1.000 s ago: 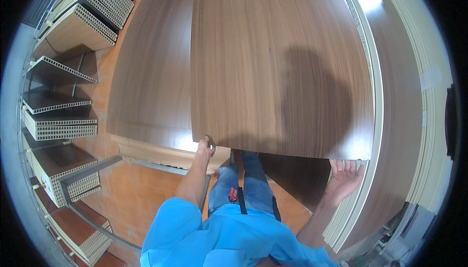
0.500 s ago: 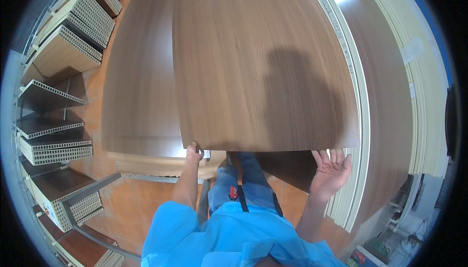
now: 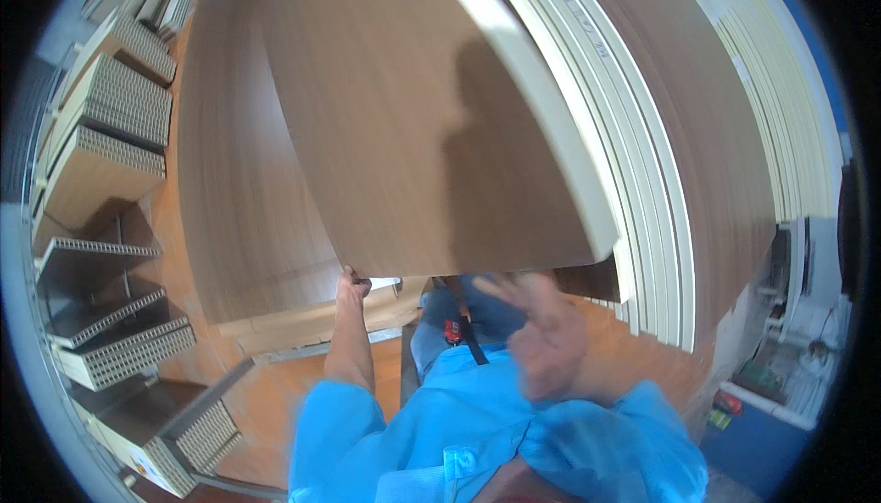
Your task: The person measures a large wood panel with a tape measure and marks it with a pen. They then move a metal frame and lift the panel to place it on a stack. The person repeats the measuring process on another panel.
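Observation:
A large brown wood-grain panel [image 3: 395,136] with a pale right edge stretches away in front of me, its near end level with my waist. My left hand [image 3: 355,285] is closed on its near left corner, thumb on top. My right hand [image 3: 541,324] is by the middle of the near edge, smeared by motion; whether it touches the panel I cannot tell. Under the panel, on the left, lies another brown board [image 3: 229,154], partly covered. A sheet of brown cardboard [image 3: 303,324] shows below that board's near end.
Several pale-edged panels [image 3: 674,264] stand stacked on the right, with another brown panel [image 3: 716,182] beyond. Racks of hollow-core boards [image 3: 124,108] line the left. A grey metal bar [image 3: 206,397] reaches over the orange tiled floor [image 3: 294,402]. A blue box [image 3: 762,443] sits at lower right.
The panel has shifted left and turned, its right side now apart from the pale-edged stack. My right hand has moved left from the near right corner. My left hand keeps its hold.

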`<state>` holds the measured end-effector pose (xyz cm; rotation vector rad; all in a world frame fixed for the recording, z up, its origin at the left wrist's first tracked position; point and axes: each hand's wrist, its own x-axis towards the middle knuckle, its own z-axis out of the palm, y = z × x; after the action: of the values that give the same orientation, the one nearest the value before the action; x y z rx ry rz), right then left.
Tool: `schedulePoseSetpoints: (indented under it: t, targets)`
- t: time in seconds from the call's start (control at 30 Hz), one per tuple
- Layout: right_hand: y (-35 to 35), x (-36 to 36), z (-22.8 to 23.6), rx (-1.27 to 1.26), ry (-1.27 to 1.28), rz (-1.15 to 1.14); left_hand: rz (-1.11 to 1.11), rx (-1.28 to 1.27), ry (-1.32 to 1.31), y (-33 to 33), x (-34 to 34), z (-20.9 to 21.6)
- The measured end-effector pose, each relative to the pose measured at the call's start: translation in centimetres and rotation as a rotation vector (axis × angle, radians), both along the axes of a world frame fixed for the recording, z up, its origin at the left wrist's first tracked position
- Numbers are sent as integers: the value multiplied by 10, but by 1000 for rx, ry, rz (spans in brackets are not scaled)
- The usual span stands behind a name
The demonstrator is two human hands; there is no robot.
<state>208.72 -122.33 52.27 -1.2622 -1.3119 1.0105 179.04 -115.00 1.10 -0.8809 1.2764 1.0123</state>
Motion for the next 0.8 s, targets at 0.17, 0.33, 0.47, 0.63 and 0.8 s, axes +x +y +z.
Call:
schedulePoseSetpoints:
  t: [0.17,0.33,0.47,0.63,0.8]
  targets:
    - [5,-26,29,215,-390,315,-190,71,205,-5,-14,2]
    - [9,-70,25,462,-342,322,-520,373,943,5,-36,120]
    - [16,-98,33,561,-311,348,-671,668,1576,17,-63,352]
    - [22,-141,32,681,-317,550,-688,1400,986,7,-34,624]
    - [5,-178,18,734,-153,525,-1253,768,1653,-6,14,682]
